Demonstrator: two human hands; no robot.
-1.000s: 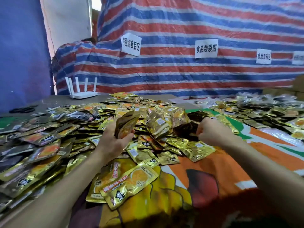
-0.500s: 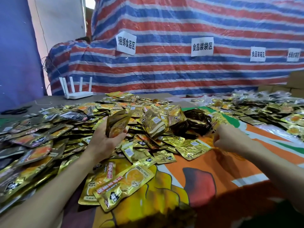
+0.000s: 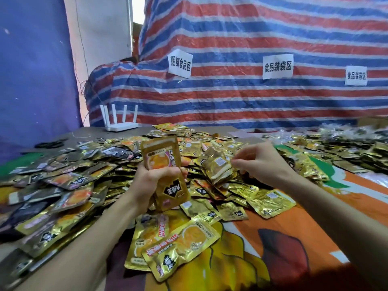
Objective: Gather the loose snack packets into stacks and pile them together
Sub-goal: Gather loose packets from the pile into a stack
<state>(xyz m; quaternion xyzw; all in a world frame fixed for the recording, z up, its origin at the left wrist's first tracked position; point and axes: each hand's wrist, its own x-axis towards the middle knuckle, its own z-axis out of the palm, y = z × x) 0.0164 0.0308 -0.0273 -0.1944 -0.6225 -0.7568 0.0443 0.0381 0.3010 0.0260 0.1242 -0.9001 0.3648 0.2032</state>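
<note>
Snack packets (image 3: 160, 156) sit stacked, gripped in the left hand (image 3: 147, 183). The right hand (image 3: 264, 164) curls near another packet (image 3: 218, 166); hold unclear. Next, add it.

Backed by a red-white-blue striped tarp (image 3: 252, 34) carrying white paper signs (image 3: 277, 66), flanked left by blue sheeting (image 3: 31, 70), lit through a bright gap (image 3: 138, 15) up top.
</note>
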